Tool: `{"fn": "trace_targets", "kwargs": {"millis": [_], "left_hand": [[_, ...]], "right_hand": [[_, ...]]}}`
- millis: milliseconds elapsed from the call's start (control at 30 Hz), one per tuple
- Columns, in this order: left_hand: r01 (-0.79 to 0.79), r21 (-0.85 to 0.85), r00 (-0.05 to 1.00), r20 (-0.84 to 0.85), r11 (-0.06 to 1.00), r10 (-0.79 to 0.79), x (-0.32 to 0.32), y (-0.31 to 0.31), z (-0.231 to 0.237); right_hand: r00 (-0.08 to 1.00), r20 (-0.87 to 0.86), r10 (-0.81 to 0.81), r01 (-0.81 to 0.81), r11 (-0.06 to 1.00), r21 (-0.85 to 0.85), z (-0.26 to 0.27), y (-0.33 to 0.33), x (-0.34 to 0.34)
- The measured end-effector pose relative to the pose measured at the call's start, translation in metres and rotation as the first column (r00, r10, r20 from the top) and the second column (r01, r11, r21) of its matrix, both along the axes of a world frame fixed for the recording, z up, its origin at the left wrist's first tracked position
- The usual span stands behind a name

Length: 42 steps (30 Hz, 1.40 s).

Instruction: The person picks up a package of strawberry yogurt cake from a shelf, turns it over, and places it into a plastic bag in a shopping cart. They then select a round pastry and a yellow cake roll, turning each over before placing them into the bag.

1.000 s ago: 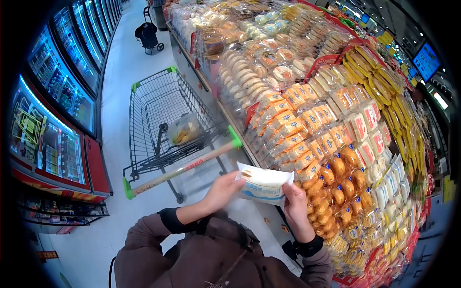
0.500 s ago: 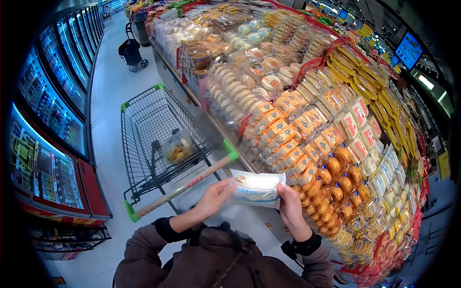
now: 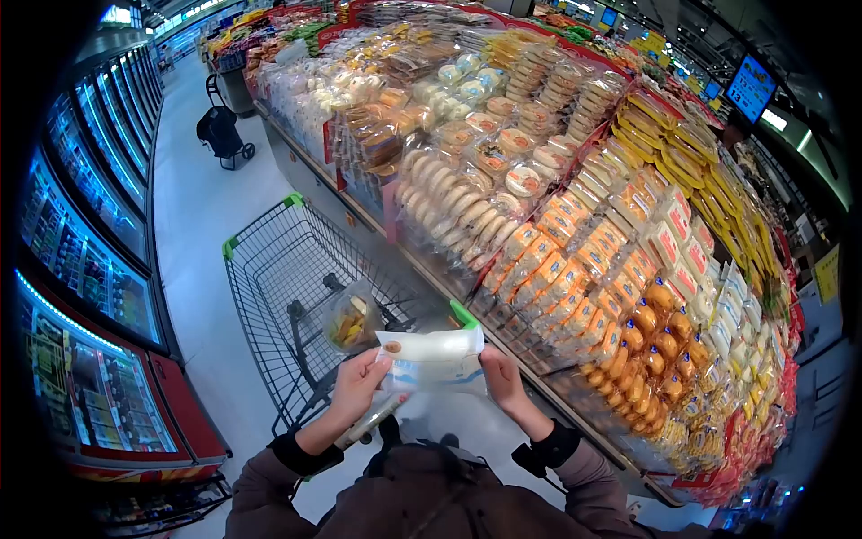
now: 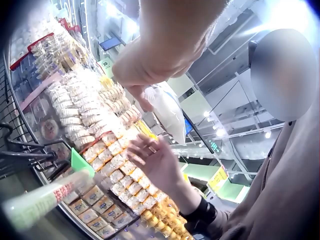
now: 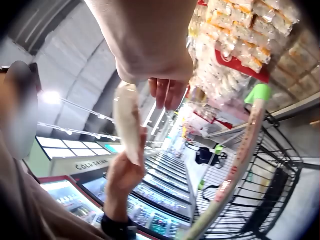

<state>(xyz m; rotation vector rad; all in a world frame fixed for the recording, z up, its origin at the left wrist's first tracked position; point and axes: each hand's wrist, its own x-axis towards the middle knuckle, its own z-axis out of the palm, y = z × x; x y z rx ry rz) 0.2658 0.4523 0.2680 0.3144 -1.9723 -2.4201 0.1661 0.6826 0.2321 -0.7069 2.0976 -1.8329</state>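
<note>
A white packet (image 3: 431, 359) with blue print and a small round brown picture is held level above the cart handle. My left hand (image 3: 357, 388) pinches its left edge; at its right edge are the thumb and fingers of my right hand (image 3: 508, 382). In the left wrist view, the packet (image 4: 167, 112) hangs from my left hand (image 4: 160, 60), with my right hand (image 4: 160, 162) below, its outer fingers spread. From the right wrist, the packet (image 5: 128, 120) appears edge-on between my left hand (image 5: 124, 175) and my right hand (image 5: 155, 55), whose hidden fingertips partly obscure the grip.
A shopping cart (image 3: 269, 269) holding a clear bag of food (image 3: 350, 319) stands ahead. Packaged breads and pastries (image 3: 557, 260) fill the sloping display on the right. Glass-door fridges (image 3: 85, 359) line the left side, and a black trolley bag (image 3: 220, 130) stands up the aisle.
The view has swung, and both hands with the packet now appear further left and slightly lower. The packet lies nearer the cart's bag in view. Both hands keep their hold.
</note>
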Motion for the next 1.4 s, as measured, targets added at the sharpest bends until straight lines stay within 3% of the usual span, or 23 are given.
{"fn": "trace_targets", "kwargs": {"millis": [100, 133, 267, 367, 400, 500, 533, 933, 1033, 1167, 1400], "left_hand": [[-0.097, 0.129, 0.995, 0.021, 0.987, 0.095, 0.0, -0.028, -0.011], [-0.034, 0.181, 0.999, -0.021, 0.983, 0.039, 0.0, -0.043, -0.015], [-0.168, 0.218, 0.986, 0.032, 0.961, 0.165, -0.002, -0.066, -0.009], [-0.147, 0.234, 0.989, 0.011, 0.961, 0.148, -0.004, -0.09, -0.023], [-0.161, 0.238, 0.987, 0.026, 0.958, 0.159, -0.005, -0.096, -0.021], [-0.171, 0.225, 0.985, 0.033, 0.959, 0.168, -0.008, -0.113, -0.022], [-0.183, 0.234, 0.983, 0.038, 0.955, 0.179, -0.01, -0.117, -0.02], [-0.192, 0.294, 0.981, 0.025, 0.936, 0.194, -0.02, -0.162, -0.031], [-0.25, 0.276, 0.968, 0.045, 0.928, 0.247, -0.03, -0.161, -0.022], [-0.281, 0.235, 0.959, 0.033, 0.931, 0.281, -0.043, -0.17, -0.023], [-0.379, 0.18, 0.925, 0.058, 0.908, 0.375, -0.081, -0.189, -0.011]], "right_hand": [[0.849, -0.504, 0.155, 0.042, 0.933, 0.358, -0.042, -0.021, -0.015], [0.895, -0.403, 0.192, 0.021, 0.884, 0.467, -0.047, -0.027, -0.012], [0.537, -0.771, 0.342, 0.178, 0.848, 0.5, -0.062, -0.05, -0.02], [0.586, -0.656, 0.476, 0.119, 0.75, 0.65, -0.074, -0.068, -0.02], [0.582, -0.68, 0.446, 0.118, 0.781, 0.613, -0.089, -0.074, -0.024], [0.653, -0.512, 0.559, 0.068, 0.63, 0.774, -0.113, -0.078, -0.034], [0.61, -0.634, 0.475, 0.127, 0.731, 0.67, -0.114, -0.08, -0.035], [0.662, -0.535, 0.525, 0.073, 0.666, 0.743, -0.117, -0.122, -0.055], [0.651, -0.585, 0.485, 0.052, 0.739, 0.671, -0.122, -0.14, -0.063], [0.614, -0.615, 0.495, 0.031, 0.763, 0.645, -0.132, -0.162, -0.08], [0.625, -0.542, 0.562, 0.031, 0.676, 0.736, -0.113, -0.215, -0.105]]}}
